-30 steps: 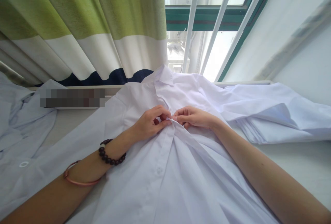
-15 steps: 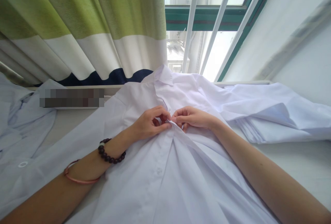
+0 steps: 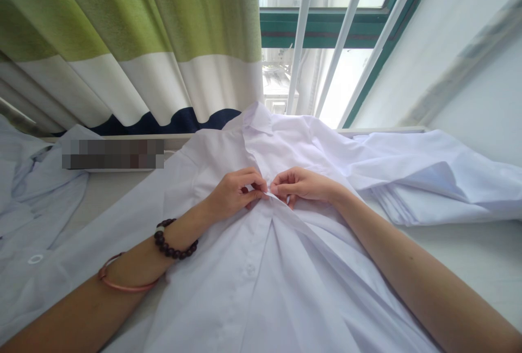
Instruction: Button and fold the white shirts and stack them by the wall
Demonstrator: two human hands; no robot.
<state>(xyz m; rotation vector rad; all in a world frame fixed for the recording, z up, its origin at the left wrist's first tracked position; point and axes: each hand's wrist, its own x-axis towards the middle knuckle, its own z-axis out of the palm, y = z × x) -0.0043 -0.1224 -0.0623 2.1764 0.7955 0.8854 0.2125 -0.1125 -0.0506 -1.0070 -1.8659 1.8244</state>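
A white button-up garment [image 3: 228, 249], like a shirt or coat, lies spread face up in front of me, its collar [image 3: 259, 119] at the far end. My left hand [image 3: 238, 192] pinches the front edge near the middle of the chest. Close beside it, my right hand [image 3: 299, 183] pinches the overlapping front edge, thumb and forefinger closed. The fingertips of both hands nearly meet; any button between them is hidden. Lower down the front strip a small button [image 3: 250, 270] shows. Below my hands the right front panel lies in folds.
More white garments lie at the left [image 3: 36, 195], and folded white cloth [image 3: 411, 200] lies at the right under a sleeve. A green and cream curtain [image 3: 163, 32] hangs behind, beside a barred window [image 3: 326, 26]. A blurred-out item [image 3: 113, 154] sits at the back left.
My left fingers have shifted very slightly left, leaving a small gap to my right fingertips. Both hands still pinch the garment's front; the rest looks the same.
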